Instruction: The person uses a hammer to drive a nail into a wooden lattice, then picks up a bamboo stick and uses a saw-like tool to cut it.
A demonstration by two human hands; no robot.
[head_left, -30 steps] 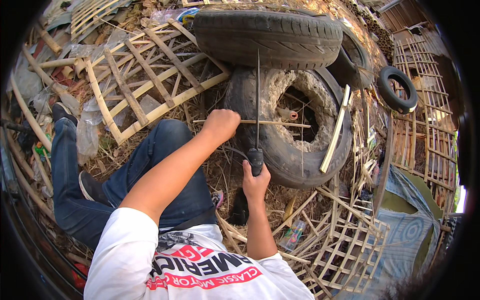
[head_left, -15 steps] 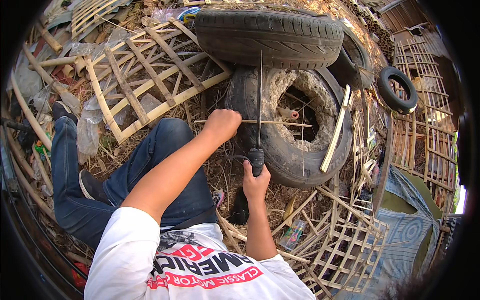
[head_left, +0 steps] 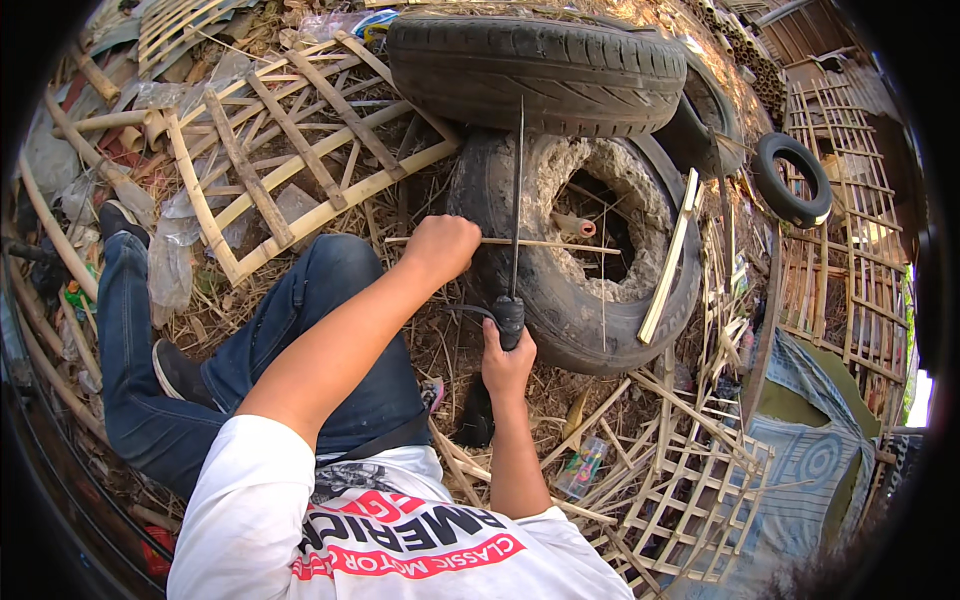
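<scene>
My left hand is closed in a fist around a thin bamboo strip, which sticks out on both sides and runs across the opening of a tire. In my right hand is the black handle of a long, narrow-bladed knife. Its blade points away from me, seen nearly edge-on, and crosses the strip; whether they touch I cannot tell. Below both lies a worn tire with a rough, crusted inner rim. Another tire rests on its far edge, near the blade's tip.
A bamboo lattice frame lies on the left, beside my bent knee. Split bamboo pieces lean on the tire's right side. A smaller woven lattice and blue patterned cloth are at lower right. A small tire stands farther right.
Almost nothing differs. Both hands keep their grips, and the whole view has shifted very slightly.
</scene>
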